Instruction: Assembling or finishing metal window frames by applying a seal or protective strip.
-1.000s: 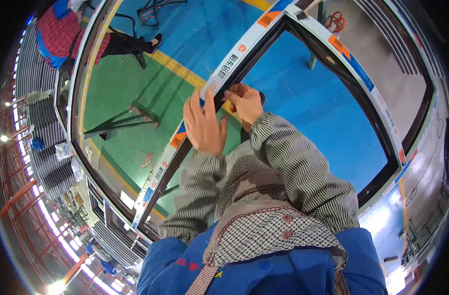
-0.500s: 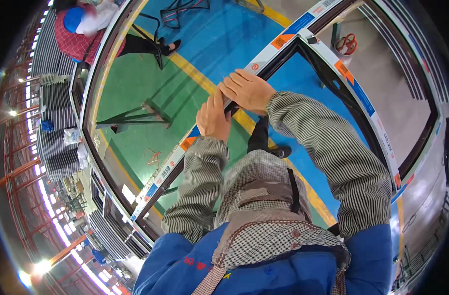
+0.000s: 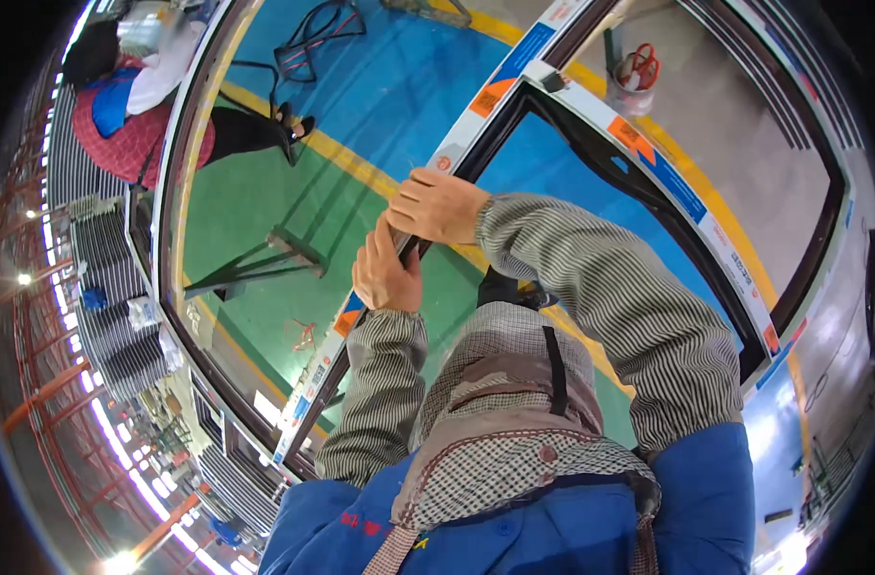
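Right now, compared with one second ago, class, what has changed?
The right hand has moved leftward from pinching at the dark edge of the white frame bar to lie across it, close against the left hand, whose spread fingers have curled over the bar. The bar and the dark floor stand seem unmoved.
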The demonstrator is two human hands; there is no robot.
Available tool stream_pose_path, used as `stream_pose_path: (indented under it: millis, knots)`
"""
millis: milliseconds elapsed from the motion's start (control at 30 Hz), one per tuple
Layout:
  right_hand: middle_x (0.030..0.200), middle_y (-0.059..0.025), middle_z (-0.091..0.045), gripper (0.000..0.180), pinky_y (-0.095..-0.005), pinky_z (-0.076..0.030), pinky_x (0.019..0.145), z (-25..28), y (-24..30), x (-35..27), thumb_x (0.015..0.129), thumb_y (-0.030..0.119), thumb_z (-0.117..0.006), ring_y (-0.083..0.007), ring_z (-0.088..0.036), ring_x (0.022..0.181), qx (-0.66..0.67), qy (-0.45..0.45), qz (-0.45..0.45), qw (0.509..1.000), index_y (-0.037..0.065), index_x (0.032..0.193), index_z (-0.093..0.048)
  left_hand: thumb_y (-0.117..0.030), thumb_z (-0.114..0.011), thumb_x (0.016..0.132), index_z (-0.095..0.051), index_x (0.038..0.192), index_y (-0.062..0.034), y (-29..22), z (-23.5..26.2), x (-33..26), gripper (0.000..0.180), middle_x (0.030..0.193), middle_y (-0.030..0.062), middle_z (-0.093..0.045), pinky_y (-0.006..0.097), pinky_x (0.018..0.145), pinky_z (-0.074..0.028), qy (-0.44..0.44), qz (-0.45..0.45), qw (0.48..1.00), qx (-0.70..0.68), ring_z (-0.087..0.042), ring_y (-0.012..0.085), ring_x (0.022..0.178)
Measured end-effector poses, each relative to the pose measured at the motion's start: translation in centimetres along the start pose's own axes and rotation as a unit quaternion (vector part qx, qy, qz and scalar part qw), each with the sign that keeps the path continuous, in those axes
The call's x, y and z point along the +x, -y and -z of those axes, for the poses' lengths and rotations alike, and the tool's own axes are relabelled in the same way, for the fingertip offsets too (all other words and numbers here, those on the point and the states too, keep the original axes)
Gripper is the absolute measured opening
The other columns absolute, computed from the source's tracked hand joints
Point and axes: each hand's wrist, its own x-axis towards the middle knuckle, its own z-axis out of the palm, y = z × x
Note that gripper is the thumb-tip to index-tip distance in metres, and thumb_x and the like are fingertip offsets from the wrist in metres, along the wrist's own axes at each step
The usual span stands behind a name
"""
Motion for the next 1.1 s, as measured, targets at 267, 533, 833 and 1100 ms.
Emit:
stream_pose_path:
  millis: [267, 533, 833, 1100]
  knots:
    - [0.108, -0.0127, -0.057, 0.038, -0.0328, -0.049, 0.072, 2.7, 2.1, -4.9, 0.071, 0.006, -0.072, -0.0222, -0.06, 0.089, 0.167, -0.288, -0.572, 0.75, 0.003, 0.105, -0.057, -0.031, -0.065, 0.08, -0.036, 0.135, -0.0011, -3.9, 0.3, 6.2, 0.068, 0.117, 0.0182, -0.054, 0.044, 0.087, -0.042, 0.088, -0.097, 0.983, -0.131, -0.052, 0.0362, 0.105]
    - [0.089, -0.0072, -0.066, 0.018, -0.0254, -0.05, 0.068, 0.3, -1.8, -4.4, 0.085, 0.007, -0.063, -0.012, -0.061, 0.076, 0.404, -0.439, -0.694, 0.404, -0.004, 0.1, -0.061, -0.029, -0.062, 0.084, -0.039, 0.129, -0.005, -13.7, -3.9, 16.6, 0.056, 0.119, 0.0171, -0.057, 0.047, 0.081, -0.047, 0.138, -0.082, 0.982, -0.095, -0.059, 0.037, 0.1]
    - [0.083, -0.0109, -0.069, 0.019, -0.0287, -0.052, 0.067, -0.3, -2.0, -4.4, 0.081, 0.005, -0.065, -0.0152, -0.065, 0.074, 0.354, -0.47, -0.692, 0.418, -0.005, 0.097, -0.064, -0.031, -0.062, 0.084, -0.044, 0.123, -0.0101, -15.3, -4.3, 16.7, 0.048, 0.108, 0.0135, -0.064, 0.047, 0.078, -0.048, 0.129, -0.019, 0.991, -0.04, -0.063, 0.0355, 0.092]
    - [0.092, -0.0098, -0.067, 0.021, -0.0272, -0.051, 0.072, 0.7, 0.3, -6.0, 0.091, 0.005, -0.053, -0.0156, -0.065, 0.08, 0.521, -0.504, -0.625, 0.288, -0.005, 0.108, -0.06, -0.029, -0.061, 0.085, -0.04, 0.125, -0.0095, -12.9, -4.0, 14.3, 0.049, 0.115, 0.0132, -0.059, 0.048, 0.073, -0.048, 0.116, -0.039, 0.992, -0.035, -0.063, 0.0357, 0.089]
